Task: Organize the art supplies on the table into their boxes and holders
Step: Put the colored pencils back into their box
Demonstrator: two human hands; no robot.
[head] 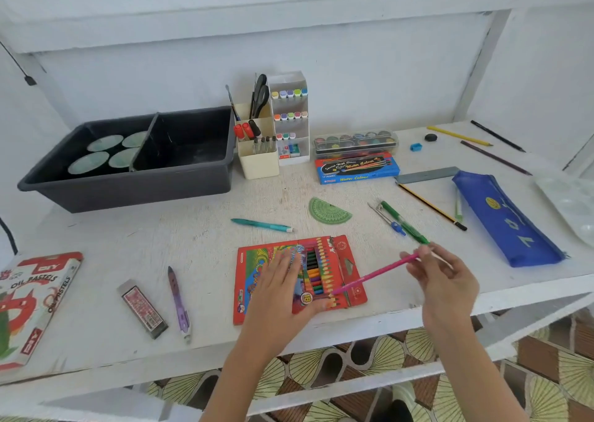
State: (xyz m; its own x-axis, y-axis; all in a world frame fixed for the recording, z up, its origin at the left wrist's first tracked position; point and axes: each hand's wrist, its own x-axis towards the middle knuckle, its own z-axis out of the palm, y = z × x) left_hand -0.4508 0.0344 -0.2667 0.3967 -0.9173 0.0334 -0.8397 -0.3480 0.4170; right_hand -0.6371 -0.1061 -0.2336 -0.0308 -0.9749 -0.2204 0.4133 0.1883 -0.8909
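Head view: right hand [440, 280] pinches the end of a pink pencil [376, 274] between thumb and fingertips, wrist raised, tip angled down into the open red pencil box [352, 262] at the table's [160, 238] front edge. Left hand [276, 290] lies flat, fingers straight, pressing the box cover. Box reads "18"; blue box [356, 169] reads "Water Colour"; far-left box [32, 302] reads "OIL PASTELS".

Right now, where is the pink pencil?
In the head view, the right hand pinches the pink pencil front centre, its tip at the red pencil box.
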